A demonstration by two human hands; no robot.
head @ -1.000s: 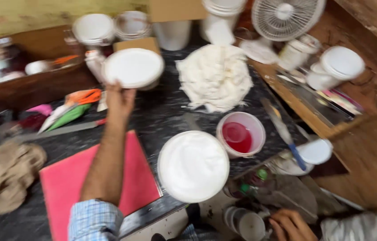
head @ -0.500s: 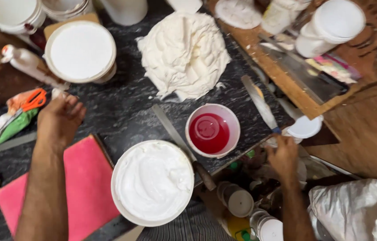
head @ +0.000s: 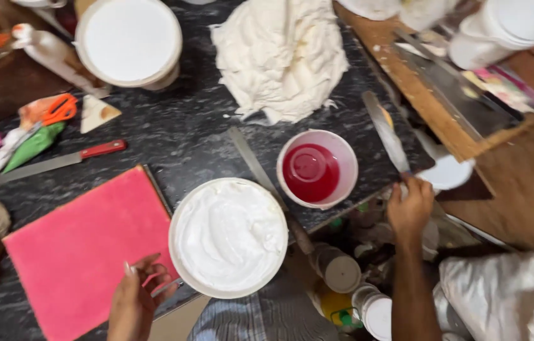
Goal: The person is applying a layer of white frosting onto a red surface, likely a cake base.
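White cream tub [head: 229,237] is sitting at the counter's edge between the loosely open left hand [head: 137,297] and the right hand [head: 409,205] clamping a palette knife [head: 386,134], so a careless nudge is risking tipping it off.

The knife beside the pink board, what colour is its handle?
Red; the knife handle shows clearly in the head view.

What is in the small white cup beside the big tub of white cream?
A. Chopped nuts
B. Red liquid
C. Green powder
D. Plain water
B: the small white cup on the dark counter holds a clear red liquid, and it stands just right of the tub of white cream.
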